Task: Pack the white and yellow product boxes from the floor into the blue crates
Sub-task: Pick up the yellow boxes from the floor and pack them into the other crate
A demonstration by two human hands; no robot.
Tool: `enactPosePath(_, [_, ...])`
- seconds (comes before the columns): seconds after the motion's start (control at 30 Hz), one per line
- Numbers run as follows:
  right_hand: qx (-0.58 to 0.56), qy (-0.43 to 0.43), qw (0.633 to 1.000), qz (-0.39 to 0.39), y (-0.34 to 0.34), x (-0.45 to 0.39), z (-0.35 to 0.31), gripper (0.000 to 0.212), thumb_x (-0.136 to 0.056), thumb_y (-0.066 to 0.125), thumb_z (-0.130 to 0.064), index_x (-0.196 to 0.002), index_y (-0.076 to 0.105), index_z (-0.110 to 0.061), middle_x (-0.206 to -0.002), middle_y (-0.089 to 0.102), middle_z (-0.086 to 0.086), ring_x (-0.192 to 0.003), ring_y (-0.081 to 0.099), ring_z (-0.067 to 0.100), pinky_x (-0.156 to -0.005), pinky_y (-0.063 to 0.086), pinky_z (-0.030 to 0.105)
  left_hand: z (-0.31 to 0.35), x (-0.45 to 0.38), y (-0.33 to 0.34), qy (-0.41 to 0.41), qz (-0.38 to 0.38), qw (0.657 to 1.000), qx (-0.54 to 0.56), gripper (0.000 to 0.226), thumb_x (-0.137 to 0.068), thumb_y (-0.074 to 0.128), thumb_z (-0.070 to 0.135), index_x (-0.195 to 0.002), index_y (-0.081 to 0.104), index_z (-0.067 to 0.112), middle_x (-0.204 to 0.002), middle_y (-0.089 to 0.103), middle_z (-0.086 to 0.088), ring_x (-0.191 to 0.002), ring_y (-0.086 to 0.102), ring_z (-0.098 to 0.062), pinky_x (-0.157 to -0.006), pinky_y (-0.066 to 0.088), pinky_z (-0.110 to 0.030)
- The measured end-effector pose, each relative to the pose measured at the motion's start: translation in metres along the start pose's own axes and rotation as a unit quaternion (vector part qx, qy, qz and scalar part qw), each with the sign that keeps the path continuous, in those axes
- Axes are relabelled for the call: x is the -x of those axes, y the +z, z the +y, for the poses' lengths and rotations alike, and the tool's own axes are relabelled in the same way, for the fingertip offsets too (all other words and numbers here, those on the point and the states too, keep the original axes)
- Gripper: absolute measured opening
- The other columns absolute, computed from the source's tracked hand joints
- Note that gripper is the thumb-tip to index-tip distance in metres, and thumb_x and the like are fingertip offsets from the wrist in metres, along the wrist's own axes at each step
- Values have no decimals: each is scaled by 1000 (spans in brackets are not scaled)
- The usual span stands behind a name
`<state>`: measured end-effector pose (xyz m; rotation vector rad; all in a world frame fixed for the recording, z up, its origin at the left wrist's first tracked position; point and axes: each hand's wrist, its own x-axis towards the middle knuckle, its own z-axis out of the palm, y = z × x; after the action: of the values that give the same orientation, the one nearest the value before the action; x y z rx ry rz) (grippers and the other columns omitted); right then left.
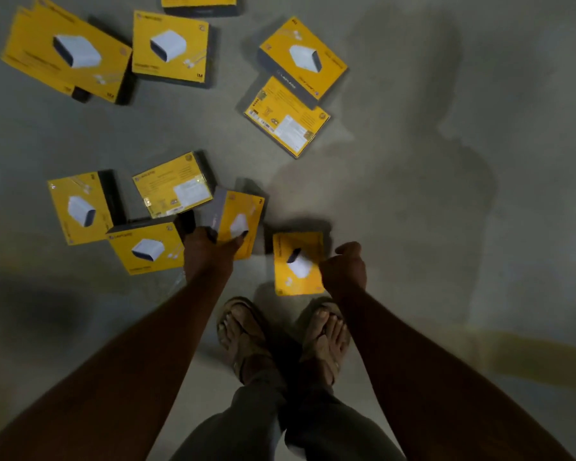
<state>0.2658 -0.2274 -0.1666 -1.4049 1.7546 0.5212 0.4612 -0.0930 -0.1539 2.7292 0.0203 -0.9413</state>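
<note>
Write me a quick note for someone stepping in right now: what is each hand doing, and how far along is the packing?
Left hand: gripping one yellow box, tilted up off the floor.
Right hand: closed on the edge of another box.
About nine more boxes lie scattered on the floor, some face down.
No blue crate is in view, so what is packed cannot be told. Left: carry these two over, then collect the rest.

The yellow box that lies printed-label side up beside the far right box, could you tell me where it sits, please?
In the head view, the label-up yellow cardboard box lies on the grey floor, upper centre-right, partly tucked under the tilted picture-side-up yellow box.
</note>
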Motion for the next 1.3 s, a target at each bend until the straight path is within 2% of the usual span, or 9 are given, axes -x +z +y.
enactPosePath(0.13, [-43,33,997,-59,-22,29,20,69,-82,83,-29,-138,47,-12,-126,64,10,-101,64,24,-78,44,27,4,44,-31,4,-57,998,14,45,-78,84,38,-106,59,13,-105,68,-13,-100,66,-35,-75,46,-34])
enactPosePath(0.33, [-155,159,964,-143,23,40,1,96,-63,94,-50,-134,55,2,-128,64,21,-118,64,35,-90,54,38,-4,59,-33,11,-68,997,27,56,-78,84,38,-120,57,13,-116,68,-13,-108,64,-35,-90,51,-40])
enactPosePath(0.5, [-127,122,976,-128,98,24,-4,74,-82,52,-82,-127,63,-24,-127,62,17,-121,57,39,-100,45,42,-29,50,-6,30,-54,998,15,42,-78,81,50,-91,58,17,-87,62,-3,-84,61,-28,-73,47,-35])
enactPosePath(0.6, [-146,114,976,-112,107,26,2,91,-57,52,-98,-115,66,-28,-116,66,10,-107,62,35,-93,50,43,-41,46,-7,26,-67,996,46,43,-76,82,54,-92,61,20,-89,65,2,-82,59,-21,-74,50,-33])
enactPosePath(0.73, [-267,104,951,-115,88,41,4,73,-61,85,-70,-111,67,-20,-109,72,6,-96,71,30,-83,62,50,-43,46,-22,-4,-139,983,123,52,-62,91,57,-83,60,21,-82,69,1,-77,68,-23,-69,57,-37])
enactPosePath(0.9, [-363,6,930,-65,-6,103,23,48,-79,89,-34,-121,71,-22,-106,75,-6,-95,72,14,-81,60,26,-11,104,-67,24,-196,969,149,64,-56,89,66,-103,73,27,-94,78,6,-89,75,-15,-81,63,-49])
enactPosePath(1.07, [-405,-16,910,-85,-157,203,37,30,-81,86,-35,-109,74,-32,-104,79,-5,-99,75,19,-84,62,38,54,199,-153,46,-230,960,150,59,-54,87,67,-101,74,34,-97,78,11,-91,75,-11,-84,62,-46])
enactPosePath(1.2, [-424,-93,892,-130,-299,315,38,25,-89,80,-28,-113,76,-21,-109,79,6,-101,76,26,-81,63,41,136,308,-248,48,-281,939,191,24,-74,86,36,-95,77,28,-91,79,9,-97,74,-18,-86,61,-45])
enactPosePath(1.3, [-434,-115,889,-89,-385,382,43,46,-84,85,-39,-122,71,-18,-117,76,8,-108,74,30,-91,60,52,188,384,-308,80,-306,929,192,46,-67,87,44,-104,72,22,-99,77,4,-102,71,-22,-89,59,-53])
